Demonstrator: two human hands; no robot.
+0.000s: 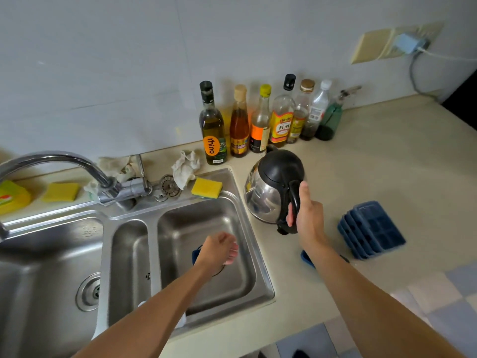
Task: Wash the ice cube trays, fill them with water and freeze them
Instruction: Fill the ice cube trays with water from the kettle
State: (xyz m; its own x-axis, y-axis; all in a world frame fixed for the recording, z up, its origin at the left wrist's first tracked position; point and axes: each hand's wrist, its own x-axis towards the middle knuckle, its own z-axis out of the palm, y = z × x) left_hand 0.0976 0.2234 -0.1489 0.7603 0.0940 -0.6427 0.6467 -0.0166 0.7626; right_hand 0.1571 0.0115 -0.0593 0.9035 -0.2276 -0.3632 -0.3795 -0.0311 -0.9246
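Note:
A stack of dark blue ice cube trays (371,229) lies on the beige counter at the right. Another blue tray piece (307,258) peeks out from under my right forearm at the counter's edge. My right hand (308,211) grips the black handle of a steel kettle (271,188) standing beside the sink. My left hand (219,250) hovers over the right sink basin (206,228), fingers curled around a blue object (196,254) that is mostly hidden.
A curved faucet (77,166) arches over the left basin. Yellow sponges (206,187) and crumpled cloths (185,166) line the sink's back rim. Several sauce and oil bottles (260,120) stand against the wall. A plug and cord (410,43) hang at the upper right.

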